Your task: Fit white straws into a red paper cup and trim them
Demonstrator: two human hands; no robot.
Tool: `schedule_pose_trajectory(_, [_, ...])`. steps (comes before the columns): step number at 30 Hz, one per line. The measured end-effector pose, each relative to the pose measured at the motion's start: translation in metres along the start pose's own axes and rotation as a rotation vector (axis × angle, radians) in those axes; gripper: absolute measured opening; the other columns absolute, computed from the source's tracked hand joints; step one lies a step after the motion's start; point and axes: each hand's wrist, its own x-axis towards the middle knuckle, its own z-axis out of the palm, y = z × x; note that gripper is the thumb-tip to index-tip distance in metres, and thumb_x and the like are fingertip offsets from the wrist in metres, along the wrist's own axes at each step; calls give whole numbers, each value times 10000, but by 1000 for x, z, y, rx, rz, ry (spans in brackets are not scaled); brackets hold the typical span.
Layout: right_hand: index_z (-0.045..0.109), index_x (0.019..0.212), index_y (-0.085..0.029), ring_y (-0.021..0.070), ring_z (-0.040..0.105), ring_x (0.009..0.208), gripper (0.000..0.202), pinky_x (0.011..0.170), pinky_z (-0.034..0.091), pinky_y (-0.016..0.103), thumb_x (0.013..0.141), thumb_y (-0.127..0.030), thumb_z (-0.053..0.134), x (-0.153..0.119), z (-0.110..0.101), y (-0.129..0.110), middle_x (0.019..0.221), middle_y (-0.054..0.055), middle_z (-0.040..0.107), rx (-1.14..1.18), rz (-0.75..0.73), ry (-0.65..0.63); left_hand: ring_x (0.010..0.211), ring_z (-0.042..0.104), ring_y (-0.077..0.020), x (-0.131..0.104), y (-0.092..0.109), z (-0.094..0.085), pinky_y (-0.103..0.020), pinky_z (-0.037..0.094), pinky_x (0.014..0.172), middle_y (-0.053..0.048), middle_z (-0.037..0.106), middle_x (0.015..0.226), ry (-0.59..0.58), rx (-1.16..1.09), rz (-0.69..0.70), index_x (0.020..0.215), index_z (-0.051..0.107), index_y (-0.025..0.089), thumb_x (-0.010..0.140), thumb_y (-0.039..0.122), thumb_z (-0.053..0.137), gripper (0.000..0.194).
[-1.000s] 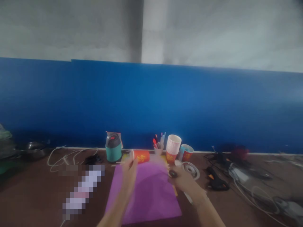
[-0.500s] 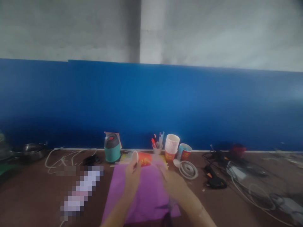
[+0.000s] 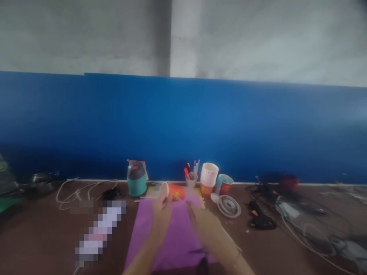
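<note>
A red paper cup (image 3: 176,190) lies tipped on its side, its white-rimmed mouth toward the left. My left hand (image 3: 163,208) is closed around it near the rim. My right hand (image 3: 202,219) pinches a thin pale stick (image 3: 233,240), whose rear end sticks out past the wrist. The stick's front end points at the cup's side; whether it touches cannot be made out. Under both hands is a sheet of purple paper (image 3: 177,244). Dark-handled scissors (image 3: 203,263) lie on its near part, partly hidden by my right forearm.
Behind the paper stand a teal pot (image 3: 137,185), a pen cup (image 3: 191,179), stacked paper cups (image 3: 208,177) and another red cup (image 3: 225,185). To the right are a tape roll (image 3: 229,206), a black glue gun (image 3: 260,217) and tangled cables. A white cable (image 3: 63,193) lies left.
My right hand has shifted slightly left and nearer to me, and the stick's rear end now shows beside the forearm. My left hand still holds the cup.
</note>
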Motion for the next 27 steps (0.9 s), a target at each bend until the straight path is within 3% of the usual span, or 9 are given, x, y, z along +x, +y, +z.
schedule_pose_trajectory(5, [491,1271,-270,269,666,814,407,646,479,349,940,-315,257,2,8,3,894,118,704,-65,1,40,594,468,-140,1,-4,2,-225,356,554,15,526,591,1,74,31,667,575,158,798,421,481,308])
schedule_pose_trajectory(9, [512,1250,-196,248,663,720,399,601,465,309,931,-252,280,0,20,0,807,147,690,-98,12,95,516,448,-131,-4,-9,4,-228,318,499,27,465,519,39,245,79,582,514,172,820,394,458,330])
schedule_pose_trajectory(14, [589,1098,-135,234,633,712,385,621,434,315,922,-217,256,3,33,-3,776,150,664,119,16,75,630,523,-185,-7,-21,4,-277,393,605,-34,587,622,93,423,186,647,583,174,835,293,418,277])
schedule_pose_trajectory(16, [624,982,-139,194,602,669,379,611,425,289,919,-280,278,8,33,-2,725,105,638,350,-1,-17,692,532,-207,-5,-23,2,-302,408,654,-56,618,674,139,497,263,688,615,173,820,257,420,249])
schedule_pose_trajectory(19, [618,964,-173,105,429,426,433,467,364,221,906,-394,250,15,29,1,537,-21,480,720,81,-346,699,520,-207,-1,-19,-2,-307,401,673,-51,617,665,156,591,377,658,612,182,800,195,416,242])
schedule_pose_trajectory(21, [611,972,-195,80,320,359,463,417,308,195,902,-420,212,17,31,0,495,-60,390,798,143,-497,668,510,-194,1,-16,-5,-301,390,673,-34,595,618,124,648,422,606,588,190,795,159,405,265])
schedule_pose_trajectory(23, [619,928,-187,94,408,422,437,463,341,214,906,-393,234,16,38,-2,546,-23,465,690,119,-363,647,511,-189,2,-14,-6,-296,383,662,-26,588,596,91,695,425,583,582,195,788,137,404,277])
schedule_pose_trajectory(25, [617,909,-164,149,539,596,374,571,389,264,909,-323,279,12,49,-6,683,61,585,468,87,-87,645,526,-194,4,-16,-7,-297,381,650,-33,612,612,69,729,393,605,606,199,779,133,421,262])
schedule_pose_trajectory(27, [595,971,-149,206,584,705,318,637,394,312,896,-228,296,8,58,-9,770,123,629,301,121,23,652,543,-207,5,-19,-7,-311,386,656,-47,638,637,49,761,342,651,639,199,777,144,439,243])
